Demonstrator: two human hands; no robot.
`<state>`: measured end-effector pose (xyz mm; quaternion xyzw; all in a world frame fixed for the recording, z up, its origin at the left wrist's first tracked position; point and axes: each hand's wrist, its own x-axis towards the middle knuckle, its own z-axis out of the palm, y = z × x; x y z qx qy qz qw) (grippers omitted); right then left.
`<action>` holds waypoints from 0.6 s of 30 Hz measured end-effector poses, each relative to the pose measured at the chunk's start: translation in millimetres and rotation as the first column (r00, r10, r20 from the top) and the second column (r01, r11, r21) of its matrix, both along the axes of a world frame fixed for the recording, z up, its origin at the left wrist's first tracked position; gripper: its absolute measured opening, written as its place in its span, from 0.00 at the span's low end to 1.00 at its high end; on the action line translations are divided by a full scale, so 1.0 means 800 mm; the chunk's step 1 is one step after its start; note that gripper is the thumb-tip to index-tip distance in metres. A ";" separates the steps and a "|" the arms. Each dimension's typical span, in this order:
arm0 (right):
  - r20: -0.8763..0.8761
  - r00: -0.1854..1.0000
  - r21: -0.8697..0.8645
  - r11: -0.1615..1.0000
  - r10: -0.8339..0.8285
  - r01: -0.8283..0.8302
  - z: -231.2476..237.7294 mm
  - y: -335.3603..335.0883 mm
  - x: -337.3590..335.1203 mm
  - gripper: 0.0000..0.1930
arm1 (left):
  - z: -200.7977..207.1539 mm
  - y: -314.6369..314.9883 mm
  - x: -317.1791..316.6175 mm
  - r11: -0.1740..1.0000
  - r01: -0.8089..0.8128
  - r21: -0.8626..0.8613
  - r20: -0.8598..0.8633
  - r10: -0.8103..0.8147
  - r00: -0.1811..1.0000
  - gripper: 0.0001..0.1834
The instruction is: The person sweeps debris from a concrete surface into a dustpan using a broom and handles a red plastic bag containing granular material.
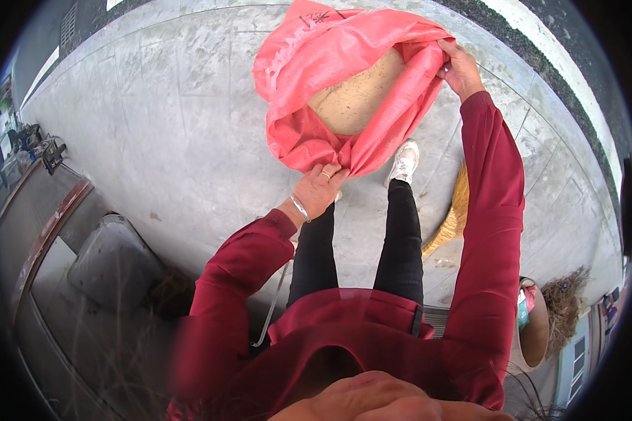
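A large pink woven sack stands on the floor in front of my feet, its mouth pulled wide. Pale tan, grain-like material fills it, with small dark specks on top. My left hand, with a ring and a bracelet, pinches the bunched near edge of the sack. At the far right of the opening, my right hand grips the rolled rim between thumb and fingers.
Grey concrete floor surrounds the sack. A straw broom lies right of my legs. A bin and a dry brush bundle stand at lower right. A dark rounded object is at lower left.
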<state>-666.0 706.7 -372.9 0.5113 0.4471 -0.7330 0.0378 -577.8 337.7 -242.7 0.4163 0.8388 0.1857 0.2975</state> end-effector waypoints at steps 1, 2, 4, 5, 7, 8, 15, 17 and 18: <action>-0.020 0.999 0.064 0.997 0.035 -0.034 0.019 -0.008 0.010 0.32 | 0.008 0.004 -0.009 0.995 -0.098 -0.023 0.120 0.100 0.988 0.27; -0.014 0.997 0.205 0.976 0.080 -0.075 0.038 -0.011 0.022 0.33 | 0.012 0.008 -0.026 0.993 -0.115 0.010 0.066 0.114 0.991 0.26; 0.013 0.986 0.465 0.872 0.167 -0.153 0.073 -0.020 0.043 0.37 | 0.021 0.028 -0.080 0.988 -0.133 0.073 -0.121 0.141 0.983 0.24; 0.008 0.944 0.634 0.728 0.330 -0.260 0.083 -0.030 0.058 0.37 | 0.028 0.045 -0.111 0.986 -0.129 0.105 -0.250 0.152 0.956 0.23; 0.019 0.795 0.729 0.536 0.607 -0.426 0.121 -0.071 0.079 0.39 | 0.032 0.077 -0.150 0.992 -0.124 -0.026 -0.563 0.088 0.822 0.24; -0.008 0.699 0.684 0.514 0.715 -0.517 0.149 -0.101 0.081 0.41 | 0.025 0.088 -0.164 0.983 -0.097 -0.154 -0.574 -0.009 0.819 0.26; 0.492 0.052 0.553 -0.265 0.869 -0.790 0.091 -0.164 0.173 0.35 | -0.047 0.122 -0.247 0.864 -0.109 -0.492 -0.324 -0.065 0.944 0.34; 0.558 -0.044 0.447 -0.345 0.829 -0.825 0.067 -0.147 0.205 0.30 | -0.047 0.117 -0.263 0.871 -0.151 -0.467 -0.356 -0.030 0.934 0.36; 0.576 -0.095 0.375 -0.366 0.812 -0.851 0.064 -0.138 0.218 0.28 | -0.047 0.117 -0.271 0.891 -0.173 -0.419 -0.377 0.002 0.926 0.37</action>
